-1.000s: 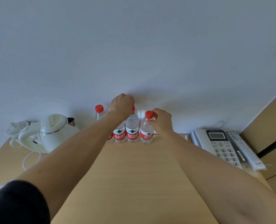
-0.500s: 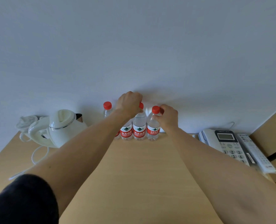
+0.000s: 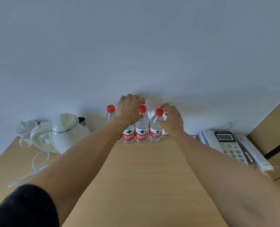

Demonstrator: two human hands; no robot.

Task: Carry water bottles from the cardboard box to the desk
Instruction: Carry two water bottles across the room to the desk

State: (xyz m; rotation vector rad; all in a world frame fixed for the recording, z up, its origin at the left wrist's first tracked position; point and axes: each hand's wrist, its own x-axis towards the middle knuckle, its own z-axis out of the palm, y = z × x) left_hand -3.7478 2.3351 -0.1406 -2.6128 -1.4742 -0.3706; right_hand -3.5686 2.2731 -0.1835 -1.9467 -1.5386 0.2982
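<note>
Four bottles are seen standing upright in a row at the back of the desk (image 3: 144, 174), close against the wall (image 3: 136, 46), each with a red cap and a red label. The first bottle (image 3: 110, 114) is at the left end, the second bottle (image 3: 129, 135) is largely hidden behind the left hand (image 3: 129, 110), the third bottle (image 3: 142, 128) is next, and the fourth bottle (image 3: 156, 128) closes the row on the right. The left hand is held over the second bottle with fingers loosely curled; whether anything is gripped cannot be told. The right hand (image 3: 173, 122) is held just beside the fourth bottle, fingers spread and relaxed around its neck, with no firm hold seen. A white kettle (image 3: 67, 133) with its cord (image 3: 36, 166) is placed to the left, and a phone (image 3: 224, 143) and a remote (image 3: 252, 153) to the right.
</note>
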